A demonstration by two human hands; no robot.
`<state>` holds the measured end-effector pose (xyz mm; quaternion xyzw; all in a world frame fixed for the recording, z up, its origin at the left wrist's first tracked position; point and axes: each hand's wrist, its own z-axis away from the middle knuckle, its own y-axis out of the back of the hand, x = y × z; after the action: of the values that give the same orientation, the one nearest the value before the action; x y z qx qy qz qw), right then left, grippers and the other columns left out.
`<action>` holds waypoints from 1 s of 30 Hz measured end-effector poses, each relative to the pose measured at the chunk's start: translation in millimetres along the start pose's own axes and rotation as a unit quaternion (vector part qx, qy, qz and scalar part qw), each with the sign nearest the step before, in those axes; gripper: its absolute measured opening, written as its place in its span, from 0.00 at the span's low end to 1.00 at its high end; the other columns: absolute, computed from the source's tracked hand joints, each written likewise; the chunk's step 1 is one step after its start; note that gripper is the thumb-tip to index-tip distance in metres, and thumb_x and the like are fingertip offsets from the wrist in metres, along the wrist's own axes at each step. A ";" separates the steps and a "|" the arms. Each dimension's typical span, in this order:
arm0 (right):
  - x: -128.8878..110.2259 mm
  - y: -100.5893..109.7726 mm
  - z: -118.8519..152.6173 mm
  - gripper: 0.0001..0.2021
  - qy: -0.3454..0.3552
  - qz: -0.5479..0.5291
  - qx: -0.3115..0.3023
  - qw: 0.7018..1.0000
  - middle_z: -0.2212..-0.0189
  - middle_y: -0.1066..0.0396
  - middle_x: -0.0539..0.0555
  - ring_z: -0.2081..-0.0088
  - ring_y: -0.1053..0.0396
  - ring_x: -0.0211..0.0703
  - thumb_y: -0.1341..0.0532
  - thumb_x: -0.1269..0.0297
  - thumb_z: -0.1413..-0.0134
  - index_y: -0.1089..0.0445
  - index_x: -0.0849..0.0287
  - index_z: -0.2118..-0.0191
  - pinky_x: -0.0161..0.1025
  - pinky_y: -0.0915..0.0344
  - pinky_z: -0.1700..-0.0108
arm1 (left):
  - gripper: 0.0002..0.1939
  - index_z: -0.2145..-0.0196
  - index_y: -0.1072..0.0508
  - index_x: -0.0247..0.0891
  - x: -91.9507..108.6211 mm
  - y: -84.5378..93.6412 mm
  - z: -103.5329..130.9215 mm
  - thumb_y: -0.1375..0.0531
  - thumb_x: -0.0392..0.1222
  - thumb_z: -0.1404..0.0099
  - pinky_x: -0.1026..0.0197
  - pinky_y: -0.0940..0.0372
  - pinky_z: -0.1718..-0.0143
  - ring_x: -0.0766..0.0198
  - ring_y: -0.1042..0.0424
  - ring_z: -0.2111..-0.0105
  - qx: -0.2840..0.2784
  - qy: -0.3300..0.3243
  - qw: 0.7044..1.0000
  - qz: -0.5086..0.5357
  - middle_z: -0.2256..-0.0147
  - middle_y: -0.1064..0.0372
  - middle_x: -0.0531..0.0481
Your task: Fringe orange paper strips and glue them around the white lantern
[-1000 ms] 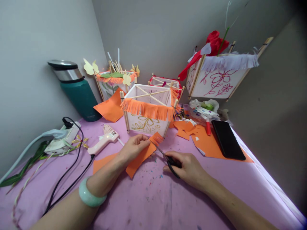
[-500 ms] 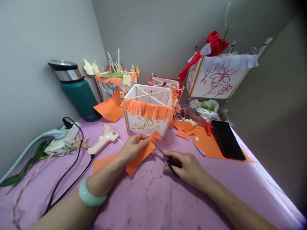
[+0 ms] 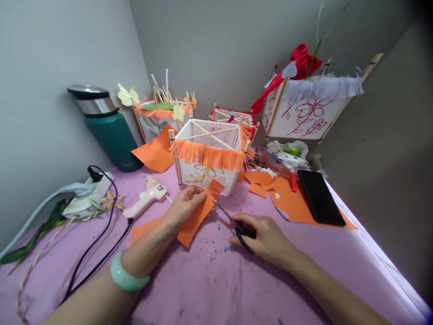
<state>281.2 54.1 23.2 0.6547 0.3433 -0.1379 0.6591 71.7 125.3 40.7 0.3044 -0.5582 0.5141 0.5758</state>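
Note:
My left hand pinches an orange paper strip whose far end is cut into a narrow fringe. Black-handled scissors are gripped in my right hand, their tips close to the right edge of the strip. Just beyond the hands stands a white box lantern with a wooden stick frame and an orange fringe along its top edge. Another orange paper piece lies under my left forearm.
A pink glue gun, a power strip with cables and a teal bottle are at left. At right are a black phone, a red marker and orange scraps. Other decorated boxes stand behind.
The fringed end of the orange strip has shifted slightly up and away from the scissor blades. My left hand has moved a little left; my right hand has hardly moved.

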 end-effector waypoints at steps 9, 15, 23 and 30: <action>1.3 -2.1 0.1 0.14 0.012 0.005 0.008 1.000 0.78 0.35 0.45 0.77 0.41 0.35 0.34 0.56 0.51 0.27 0.56 0.60 0.31 0.44 0.74 | 0.11 0.70 0.35 0.37 1.1 -2.7 1.8 0.37 0.43 0.45 0.62 0.34 0.74 0.62 0.26 0.78 0.000 0.011 1.000 -0.018 0.77 0.27 0.51; 1.9 -1.9 -0.7 0.13 0.017 0.000 0.003 1.000 0.78 0.35 0.45 0.76 0.41 0.35 0.35 0.56 0.50 0.27 0.56 0.60 0.30 0.44 0.74 | 0.10 0.70 0.35 0.37 0.0 -2.7 1.5 0.37 0.42 0.44 0.61 0.33 0.73 0.61 0.26 0.78 -0.003 0.017 1.000 -0.006 0.77 0.27 0.50; 4.0 -3.4 -1.8 0.11 0.019 -0.002 -0.004 1.000 0.78 0.37 0.45 0.76 0.42 0.35 0.36 0.56 0.48 0.28 0.56 0.63 0.30 0.46 0.74 | 0.10 0.69 0.34 0.35 1.7 -3.0 0.5 0.37 0.42 0.45 0.61 0.33 0.75 0.61 0.27 0.80 -0.016 0.033 0.999 0.005 0.79 0.27 0.48; 2.4 -2.4 -0.9 0.11 0.012 -0.001 -0.005 1.000 0.78 0.38 0.45 0.76 0.44 0.35 0.36 0.56 0.49 0.28 0.56 0.62 0.30 0.46 0.74 | 0.10 0.70 0.36 0.37 4.3 -3.8 3.0 0.37 0.42 0.45 0.60 0.32 0.74 0.60 0.25 0.79 -0.003 0.054 0.999 0.004 0.79 0.27 0.49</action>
<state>281.2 55.4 19.9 0.6525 0.3529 -0.1292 0.6580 73.6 122.5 46.2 0.2721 -0.5286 0.5305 0.6042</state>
